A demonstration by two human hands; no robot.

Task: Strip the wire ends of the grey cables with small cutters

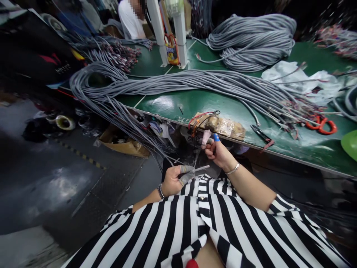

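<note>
right grip (218,153) unclear, green object (350,145) cut off

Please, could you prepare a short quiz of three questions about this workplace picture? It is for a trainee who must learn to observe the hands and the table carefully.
1. Multiple choice: what is between the fingers of the left hand?
A) a roll of tape
B) a thin grey cable
C) a screwdriver

2. True or false: the orange-handled scissors lie on the green tabletop.

3. Fill in the colour: one of the fingers of the right hand has a ____ covering on it.

Key: 1. B; 2. True; 3. blue
</note>
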